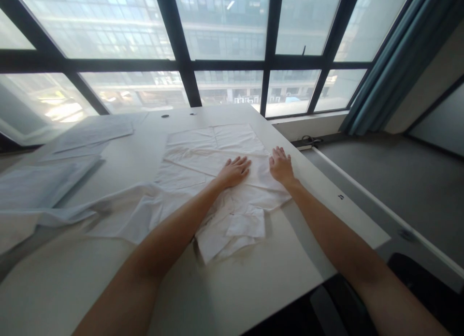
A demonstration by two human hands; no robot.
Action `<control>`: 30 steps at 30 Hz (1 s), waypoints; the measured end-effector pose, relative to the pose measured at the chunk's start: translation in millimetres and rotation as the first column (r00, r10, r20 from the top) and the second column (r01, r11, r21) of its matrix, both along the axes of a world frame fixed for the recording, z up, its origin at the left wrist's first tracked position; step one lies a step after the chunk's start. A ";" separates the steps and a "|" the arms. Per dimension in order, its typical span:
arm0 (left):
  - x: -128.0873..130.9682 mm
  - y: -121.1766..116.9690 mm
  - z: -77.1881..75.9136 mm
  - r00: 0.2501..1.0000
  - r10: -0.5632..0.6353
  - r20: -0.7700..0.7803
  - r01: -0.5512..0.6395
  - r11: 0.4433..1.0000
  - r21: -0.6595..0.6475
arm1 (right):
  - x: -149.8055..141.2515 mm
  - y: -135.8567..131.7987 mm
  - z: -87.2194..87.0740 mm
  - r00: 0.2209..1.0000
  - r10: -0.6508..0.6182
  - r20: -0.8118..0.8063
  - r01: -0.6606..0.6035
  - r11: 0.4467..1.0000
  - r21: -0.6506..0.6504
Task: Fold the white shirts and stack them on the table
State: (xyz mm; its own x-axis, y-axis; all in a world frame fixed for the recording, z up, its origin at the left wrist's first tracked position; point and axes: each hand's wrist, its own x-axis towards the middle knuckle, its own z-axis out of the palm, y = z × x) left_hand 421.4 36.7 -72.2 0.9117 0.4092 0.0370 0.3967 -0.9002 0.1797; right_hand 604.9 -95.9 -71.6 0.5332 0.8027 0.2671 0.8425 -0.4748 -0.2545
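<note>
A white shirt (pixel 195 154) lies spread and wrinkled on the white table (pixel 232 283). One sleeve stretches out to the left, and a bunched, collar-like part lies nearest me. My left hand (pixel 235 171) rests palm down on the middle of the shirt, fingers spread. At the shirt's right edge, my right hand (pixel 281 166) lies palm down with its fingers extended, slightly bent. Neither hand shows a grip on the cloth. Part of the shirt is hidden behind my left forearm.
Folded white garments, some seemingly in clear plastic (pixel 32 183), lie at the table's left. Behind stands a dark-framed window (pixel 184 65), with a blue-grey curtain (pixel 384 80) at right. A dark chair (pixel 337 302) touches the near right. Cables (pixel 311 140) lie beyond the right edge.
</note>
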 end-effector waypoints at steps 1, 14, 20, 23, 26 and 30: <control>0.0 -0.5 -0.5 1.000 -0.001 0.007 0.001 1.000 0.005 | -11.6 2.9 -0.5 0.996 0.083 0.021 -0.082 0.997 -0.002; -20.5 38.8 1.9 0.958 0.207 0.197 -0.200 0.978 -0.054 | -48.6 6.2 -11.9 0.949 0.312 -0.030 -0.311 0.923 -0.228; -33.4 48.0 -1.5 0.967 0.254 0.018 -0.255 0.967 0.029 | -50.0 7.3 -13.7 0.953 0.304 -0.018 -0.299 0.925 -0.233; -31.7 47.6 -2.8 0.967 0.255 0.014 -0.256 0.966 0.032 | -49.0 8.2 -15.3 0.955 0.297 -0.011 -0.291 0.924 -0.248; -30.9 46.9 -3.8 0.964 0.264 0.013 -0.265 0.964 0.039 | -48.9 8.6 -16.4 0.956 0.294 -0.006 -0.286 0.923 -0.257; -30.1 45.2 -3.8 0.958 0.287 -0.008 -0.286 0.956 0.065 | -50.7 8.5 -16.7 0.957 0.290 0.008 -0.278 0.925 -0.258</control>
